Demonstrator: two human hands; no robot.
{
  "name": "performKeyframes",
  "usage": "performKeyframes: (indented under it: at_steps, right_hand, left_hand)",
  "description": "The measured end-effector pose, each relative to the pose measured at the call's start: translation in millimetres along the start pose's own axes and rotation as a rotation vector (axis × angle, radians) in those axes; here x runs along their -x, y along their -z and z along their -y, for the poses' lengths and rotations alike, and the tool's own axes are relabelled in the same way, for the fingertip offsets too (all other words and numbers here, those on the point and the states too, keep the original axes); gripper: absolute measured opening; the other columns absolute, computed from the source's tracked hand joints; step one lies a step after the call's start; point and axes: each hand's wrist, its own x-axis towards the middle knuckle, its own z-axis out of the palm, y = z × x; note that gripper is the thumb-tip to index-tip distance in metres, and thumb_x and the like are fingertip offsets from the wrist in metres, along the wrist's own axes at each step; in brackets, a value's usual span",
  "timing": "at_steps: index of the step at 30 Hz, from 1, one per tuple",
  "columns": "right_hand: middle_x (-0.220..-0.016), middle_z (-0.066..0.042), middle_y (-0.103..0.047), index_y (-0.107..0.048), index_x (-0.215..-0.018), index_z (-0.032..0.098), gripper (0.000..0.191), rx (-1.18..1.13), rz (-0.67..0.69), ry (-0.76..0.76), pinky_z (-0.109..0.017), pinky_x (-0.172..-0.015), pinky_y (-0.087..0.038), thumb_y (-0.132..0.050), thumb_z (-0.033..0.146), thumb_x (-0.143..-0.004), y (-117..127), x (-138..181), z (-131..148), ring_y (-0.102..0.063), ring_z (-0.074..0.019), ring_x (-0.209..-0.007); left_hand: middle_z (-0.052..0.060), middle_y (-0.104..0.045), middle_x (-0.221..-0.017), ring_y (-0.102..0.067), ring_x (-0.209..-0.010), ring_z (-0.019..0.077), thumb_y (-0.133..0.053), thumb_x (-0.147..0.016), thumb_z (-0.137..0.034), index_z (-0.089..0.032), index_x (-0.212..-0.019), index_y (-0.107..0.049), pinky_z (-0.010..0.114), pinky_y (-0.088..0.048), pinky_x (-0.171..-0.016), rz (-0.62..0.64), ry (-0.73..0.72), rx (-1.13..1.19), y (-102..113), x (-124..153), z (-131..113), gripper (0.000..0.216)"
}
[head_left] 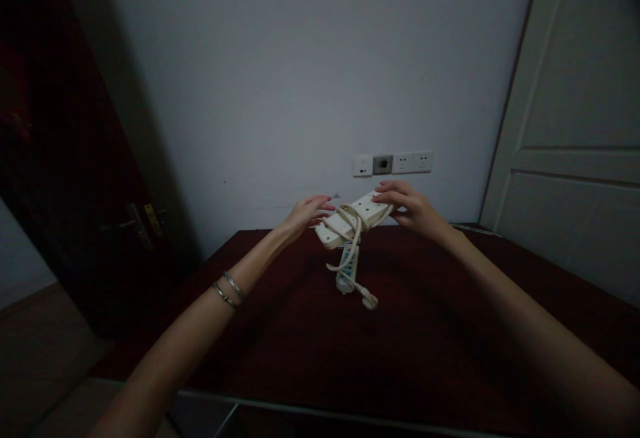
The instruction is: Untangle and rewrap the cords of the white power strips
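A white power strip [330,233] with its cord [357,225] wound around the middle is held tilted above the table, its right end higher. My right hand [413,210] grips that upper right end, fingers on top and thumb below. Beside the lower left end is my left hand [304,213], its fingers stretched out and apart; whether they touch the strip I cannot tell. A loop of cord hangs down in front. Below lies a second power strip [347,268] with blue-tinted sockets, partly covered by the cord. A plug [369,300] rests near its front end.
The dark red table [425,345] runs back to a pale wall bearing a row of wall sockets [413,162]. A dark door [90,178] with a handle stands at the left, and a pale panelled door [575,125] at the right.
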Motion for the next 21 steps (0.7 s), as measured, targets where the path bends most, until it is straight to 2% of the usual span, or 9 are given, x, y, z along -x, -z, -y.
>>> performKeyframes:
  at_steps: [4, 6, 8, 11, 14, 15, 17, 19, 21]
  right_hand:
    - [-0.113, -0.008, -0.052, -0.058, -0.104, 0.024, 0.027, -0.060, 0.034, 0.019, -0.046, -0.092, -0.041, -0.052, 0.013, -0.080, -3, -10, 8, -0.046, -0.0228, -0.113]
    - [-0.112, -0.008, -0.053, -0.058, -0.103, 0.024, 0.026, -0.095, 0.035, 0.020, -0.045, -0.092, -0.042, -0.053, 0.014, -0.079, -5, -15, 10, -0.048, -0.0224, -0.111]
    - [-0.112, -0.008, -0.053, -0.057, -0.104, 0.023, 0.028, -0.124, 0.015, -0.009, -0.045, -0.092, -0.042, -0.053, 0.013, -0.079, -7, -17, 10, -0.049, -0.0220, -0.110]
    - [-0.122, -0.010, -0.049, -0.047, -0.119, 0.022, 0.047, -0.168, -0.082, -0.181, -0.045, -0.094, -0.041, -0.058, 0.014, -0.074, -12, -9, 3, -0.048, -0.0235, -0.112]
    - [-0.134, -0.016, -0.038, -0.031, -0.132, 0.021, 0.073, -0.258, -0.191, -0.498, -0.045, -0.088, -0.046, -0.063, 0.017, -0.067, -24, 15, -1, -0.050, -0.0266, -0.112]
    - [-0.132, -0.017, -0.040, -0.032, -0.132, 0.020, 0.072, -0.303, -0.199, -0.614, -0.045, -0.085, -0.048, -0.062, 0.017, -0.067, -31, 25, 3, -0.052, -0.0270, -0.110]
    - [-0.116, -0.016, -0.055, -0.049, -0.117, 0.016, 0.047, -0.424, -0.146, -0.810, -0.047, -0.084, -0.048, -0.056, 0.020, -0.071, -47, 47, 18, -0.058, -0.0265, -0.101]
    - [-0.100, -0.014, -0.065, -0.061, -0.098, 0.014, 0.027, -0.689, 0.014, -0.849, -0.046, -0.089, -0.044, -0.054, 0.022, -0.073, -65, 64, 44, -0.061, -0.0247, -0.095]
    - [-0.102, -0.012, -0.065, -0.062, -0.097, 0.015, 0.025, -1.004, 0.038, -0.865, -0.045, -0.091, -0.043, -0.051, 0.027, -0.077, -82, 75, 74, -0.061, -0.0229, -0.097]
  left_hand:
    - [0.011, -0.066, -0.074, -0.058, -0.058, 0.0148, -0.052, -0.079, -0.036, -0.010, -0.093, -0.060, 0.026, -0.045, -0.055, 0.256, 0.256, 0.088, -16, -7, -12, 0.030]
    - [0.010, -0.064, -0.066, -0.056, -0.055, 0.0139, -0.049, -0.081, -0.034, -0.008, -0.089, -0.061, 0.026, -0.045, -0.055, 0.353, 0.320, 0.120, -25, -11, -13, 0.030]
    - [0.008, -0.062, -0.061, -0.054, -0.051, 0.0130, -0.047, -0.081, -0.031, -0.007, -0.090, -0.062, 0.025, -0.044, -0.052, 0.390, 0.328, 0.130, -32, -14, -13, 0.029]
    - [0.006, -0.062, -0.058, -0.053, -0.050, 0.0126, -0.047, -0.079, -0.028, -0.006, -0.094, -0.061, 0.025, -0.044, -0.051, 0.368, 0.335, 0.119, -39, -13, -14, 0.030]
    - [0.008, -0.063, -0.059, -0.055, -0.052, 0.0136, -0.047, -0.079, -0.028, -0.006, -0.093, -0.061, 0.025, -0.045, -0.052, 0.326, 0.357, 0.150, -40, -7, -16, 0.030]
    - [0.008, -0.063, -0.059, -0.056, -0.052, 0.0137, -0.047, -0.079, -0.028, -0.006, -0.090, -0.061, 0.025, -0.045, -0.052, 0.311, 0.363, 0.177, -38, -4, -16, 0.029]
    - [0.008, -0.063, -0.059, -0.056, -0.051, 0.0137, -0.047, -0.079, -0.028, -0.007, -0.084, -0.061, 0.025, -0.046, -0.052, 0.278, 0.365, 0.251, -33, -1, -16, 0.026]
    - [0.008, -0.063, -0.058, -0.056, -0.049, 0.0135, -0.046, -0.078, -0.028, -0.008, -0.077, -0.061, 0.025, -0.046, -0.051, 0.233, 0.348, 0.333, -26, 1, -12, 0.025]
    - [0.008, -0.064, -0.058, -0.057, -0.047, 0.0138, -0.046, -0.078, -0.029, -0.009, -0.074, -0.060, 0.025, -0.047, -0.050, 0.172, 0.312, 0.409, -19, 0, -6, 0.025]
